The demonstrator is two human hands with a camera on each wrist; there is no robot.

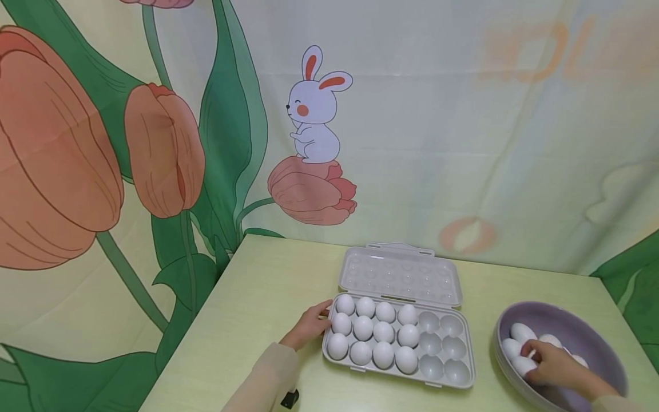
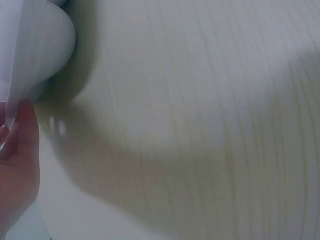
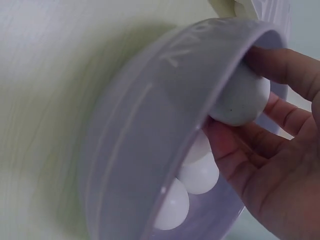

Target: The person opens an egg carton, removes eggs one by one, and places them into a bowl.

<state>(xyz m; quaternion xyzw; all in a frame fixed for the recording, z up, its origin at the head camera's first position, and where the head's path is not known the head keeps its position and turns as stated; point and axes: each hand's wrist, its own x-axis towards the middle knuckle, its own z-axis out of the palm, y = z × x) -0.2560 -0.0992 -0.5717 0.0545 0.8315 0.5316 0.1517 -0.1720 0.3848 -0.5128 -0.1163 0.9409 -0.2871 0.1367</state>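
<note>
Picking step, apparently: right hand (image 1: 558,366) pinches egg (image 3: 240,100) inside bowl (image 1: 599,343); left hand (image 1: 309,326) grips tray (image 1: 443,360) edge. Next move likely calls for lifting egg clear, toward vacant cups (image 1: 431,344) at tray's right.

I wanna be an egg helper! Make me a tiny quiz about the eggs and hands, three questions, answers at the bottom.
1. How many empty cups does the egg tray have?
2. True or false: the tray's lid is closed.
3. Which hand holds an egg in the purple bowl? A) left B) right

Key: 1. Six. 2. False; the lid is open. 3. B, the right hand.
</note>
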